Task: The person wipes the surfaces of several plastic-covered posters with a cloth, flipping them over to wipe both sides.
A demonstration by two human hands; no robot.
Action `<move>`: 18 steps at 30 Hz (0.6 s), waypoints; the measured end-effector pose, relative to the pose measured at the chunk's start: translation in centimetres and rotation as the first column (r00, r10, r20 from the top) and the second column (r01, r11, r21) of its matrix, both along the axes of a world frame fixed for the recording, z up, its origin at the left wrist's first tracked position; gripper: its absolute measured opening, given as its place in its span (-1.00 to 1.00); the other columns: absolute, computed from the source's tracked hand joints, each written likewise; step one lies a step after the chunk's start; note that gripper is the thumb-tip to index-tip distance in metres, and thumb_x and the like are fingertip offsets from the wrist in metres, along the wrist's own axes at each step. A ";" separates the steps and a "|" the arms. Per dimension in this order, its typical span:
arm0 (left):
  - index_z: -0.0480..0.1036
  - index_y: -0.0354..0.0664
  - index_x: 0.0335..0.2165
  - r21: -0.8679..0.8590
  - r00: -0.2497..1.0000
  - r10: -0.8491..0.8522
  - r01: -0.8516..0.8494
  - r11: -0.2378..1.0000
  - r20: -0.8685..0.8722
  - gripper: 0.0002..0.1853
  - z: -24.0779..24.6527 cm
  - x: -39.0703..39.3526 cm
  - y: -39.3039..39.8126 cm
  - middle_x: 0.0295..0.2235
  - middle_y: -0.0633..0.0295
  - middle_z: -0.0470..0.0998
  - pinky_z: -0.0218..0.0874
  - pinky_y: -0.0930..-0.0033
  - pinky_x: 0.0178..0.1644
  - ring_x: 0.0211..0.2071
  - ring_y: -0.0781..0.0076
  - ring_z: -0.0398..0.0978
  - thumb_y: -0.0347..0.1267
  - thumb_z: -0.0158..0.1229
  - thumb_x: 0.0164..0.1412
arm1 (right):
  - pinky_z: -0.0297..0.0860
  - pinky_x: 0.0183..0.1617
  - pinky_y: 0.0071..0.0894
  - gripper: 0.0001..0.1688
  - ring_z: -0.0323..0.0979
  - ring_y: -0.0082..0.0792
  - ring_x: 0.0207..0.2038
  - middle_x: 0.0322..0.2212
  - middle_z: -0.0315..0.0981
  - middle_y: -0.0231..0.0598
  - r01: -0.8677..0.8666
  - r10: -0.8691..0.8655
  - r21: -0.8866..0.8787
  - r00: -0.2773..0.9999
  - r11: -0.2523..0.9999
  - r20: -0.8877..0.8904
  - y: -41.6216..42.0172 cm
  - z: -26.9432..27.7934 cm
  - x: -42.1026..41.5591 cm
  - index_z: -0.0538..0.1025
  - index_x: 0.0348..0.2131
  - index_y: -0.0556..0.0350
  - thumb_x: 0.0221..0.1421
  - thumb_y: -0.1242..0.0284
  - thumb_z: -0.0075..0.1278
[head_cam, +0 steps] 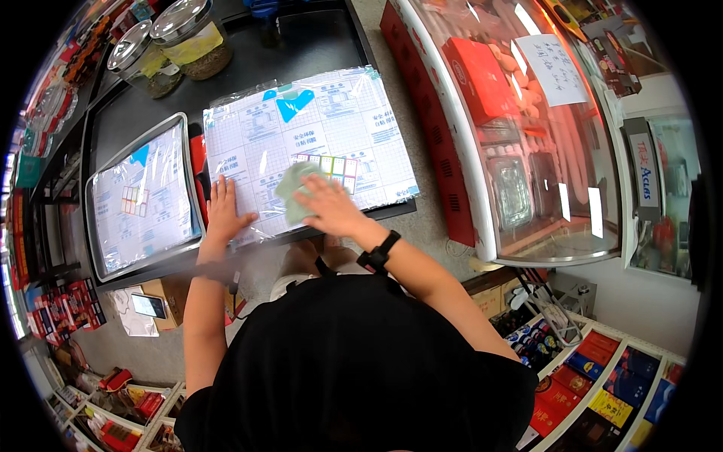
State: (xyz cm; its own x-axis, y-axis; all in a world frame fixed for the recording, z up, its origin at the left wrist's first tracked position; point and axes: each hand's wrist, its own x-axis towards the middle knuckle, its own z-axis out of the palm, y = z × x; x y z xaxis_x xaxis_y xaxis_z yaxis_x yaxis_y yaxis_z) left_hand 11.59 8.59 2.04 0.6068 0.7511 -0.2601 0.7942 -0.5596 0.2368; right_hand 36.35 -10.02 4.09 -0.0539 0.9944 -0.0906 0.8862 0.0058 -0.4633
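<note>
In front of me a large pack of grid-printed sheets [243, 121] in clear, glossy plastic lies flat on a black table [316, 42]. It bears printed writing, blue shapes and a small coloured grid. My left hand [227, 212] rests on its lower left edge, fingers pointing away from me and thumb spread. Under my right hand [332, 206] is a crumpled pale green cloth [294, 192], pressed against the pack by the fingers. The cloth and hand cover part of the coloured grid.
A metal-rimmed tray [185, 164] with a similar pack [141, 209] stands left. Behind it are lidded clear jars [192, 42]. A glass-topped display case [542, 186] stands right, across a floor gap. Below left, a phone [149, 305] lies by a cardboard box [174, 299].
</note>
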 end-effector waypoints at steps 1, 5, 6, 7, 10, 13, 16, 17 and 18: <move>-0.06 -0.22 0.31 0.006 1.000 0.006 -0.006 1.000 -0.008 0.24 0.1 0.1 -0.1 0.38 0.03 -0.20 -0.18 -0.31 0.29 0.38 -0.10 -0.24 0.03 0.43 -0.20 | -0.14 0.35 0.29 -0.25 -0.18 -0.10 0.39 0.35 -0.14 -0.13 0.114 -0.113 -0.008 0.992 0.993 0.057 -1.1 -0.2 1.5 0.26 0.23 -0.21 0.12 0.04 0.02; -0.03 -0.23 0.30 0.047 1.000 0.004 -0.005 0.999 0.025 0.20 -0.1 0.2 0.2 0.38 -0.01 -0.19 -0.21 -0.33 0.30 0.37 -0.14 -0.22 -0.01 0.43 -0.18 | -0.23 0.37 0.32 -0.18 -0.29 -0.10 0.42 0.38 -0.24 -0.13 0.465 -0.454 0.028 0.848 0.885 0.275 -5.5 -1.7 7.6 0.15 0.31 -0.20 0.15 0.03 -0.03; -0.01 -0.22 0.30 0.057 1.000 0.015 -0.017 0.998 0.026 0.17 0.2 0.5 0.2 0.37 -0.02 -0.18 -0.21 -0.34 0.29 0.36 -0.16 -0.21 -0.03 0.43 -0.17 | -0.21 0.36 0.32 -0.20 -0.27 -0.08 0.41 0.37 -0.22 -0.13 0.486 -0.481 0.050 0.836 0.873 0.265 -6.2 -1.4 8.3 0.18 0.29 -0.17 0.14 0.05 -0.01; 0.01 -0.22 0.29 0.068 0.999 0.029 -0.031 0.997 0.028 0.15 0.4 0.9 0.0 0.37 -0.04 -0.17 -0.21 -0.35 0.29 0.36 -0.18 -0.20 -0.05 0.42 -0.16 | -0.19 0.36 0.31 -0.21 -0.26 -0.07 0.41 0.37 -0.20 -0.12 0.505 -0.505 0.071 0.824 0.860 0.255 -6.6 -1.3 8.7 0.21 0.27 -0.15 0.14 0.07 0.01; 0.06 -0.21 0.27 0.183 0.999 -0.004 -0.005 0.983 0.046 0.06 0.8 1.8 -0.9 0.35 -0.10 -0.12 -0.18 -0.37 0.27 0.34 -0.23 -0.17 -0.10 0.40 -0.12 | -0.15 0.35 0.31 -0.23 -0.23 -0.06 0.40 0.35 -0.16 -0.10 0.524 -0.532 0.105 0.808 0.845 0.252 -6.2 -1.4 8.8 0.26 0.24 -0.13 0.11 0.12 0.06; 0.12 -0.19 0.25 0.128 0.997 -0.031 0.022 0.992 0.066 -0.06 1.8 3.0 -3.3 0.32 -0.13 -0.05 -0.12 -0.36 0.25 0.33 -0.26 -0.12 -0.12 0.35 -0.03 | -0.14 0.35 0.31 -0.25 -0.23 -0.04 0.39 0.34 -0.15 -0.06 0.530 -0.547 0.134 0.808 0.837 0.221 -5.6 -1.6 8.7 0.27 0.24 -0.12 0.10 0.19 0.07; 0.12 -0.20 0.25 -0.010 0.993 -0.048 0.050 0.999 0.106 -0.07 0.4 2.4 -4.7 0.32 -0.16 -0.05 -0.11 -0.36 0.25 0.32 -0.26 -0.10 -0.07 0.31 0.01 | -0.11 0.34 0.30 -0.27 -0.19 0.00 0.38 0.34 -0.15 -0.03 0.485 -0.502 0.129 0.842 0.865 0.198 -4.3 -2.6 8.1 0.27 0.24 -0.11 0.09 0.26 0.06; 0.11 -0.20 0.25 0.013 0.990 -0.051 0.049 0.999 0.128 -0.07 -0.2 2.2 -5.0 0.32 -0.16 -0.05 -0.11 -0.36 0.25 0.32 -0.26 -0.10 -0.06 0.31 0.01 | -0.10 0.34 0.31 -0.28 -0.19 0.01 0.38 0.34 -0.15 -0.02 0.439 -0.456 0.125 0.873 0.890 0.173 -4.0 -2.9 7.5 0.27 0.24 -0.11 0.10 0.26 0.03; 0.11 -0.20 0.26 0.037 0.987 -0.055 0.051 0.998 0.148 -0.06 -0.8 2.1 -5.0 0.32 -0.16 -0.05 -0.11 -0.36 0.25 0.32 -0.26 -0.11 -0.05 0.31 0.02 | -0.09 0.33 0.31 -0.29 -0.19 0.03 0.38 0.34 -0.16 -0.02 0.394 -0.410 0.122 0.900 0.911 0.146 -3.3 -3.2 6.6 0.26 0.24 -0.10 0.11 0.27 0.01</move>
